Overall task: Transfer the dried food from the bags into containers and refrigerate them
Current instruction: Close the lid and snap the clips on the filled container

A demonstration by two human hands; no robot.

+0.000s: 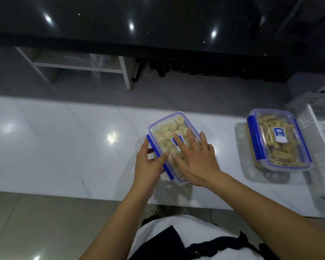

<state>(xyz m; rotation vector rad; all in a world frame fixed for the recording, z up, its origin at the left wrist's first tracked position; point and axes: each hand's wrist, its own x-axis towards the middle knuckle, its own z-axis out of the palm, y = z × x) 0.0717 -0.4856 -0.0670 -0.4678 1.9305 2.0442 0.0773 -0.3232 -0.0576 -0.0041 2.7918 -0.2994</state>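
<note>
White counter (64,147), lidded container (165,128) (label half-hidden) under both hands.

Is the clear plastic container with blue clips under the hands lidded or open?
Lidded. The clear plastic container with blue clips has its lid on; the right hand presses it flat while the left hand works the side clip.

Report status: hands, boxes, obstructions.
Left hand on blue side clip of near box; right hand flat on its lid. Second box lidded, at right. Nothing in the way.
</note>
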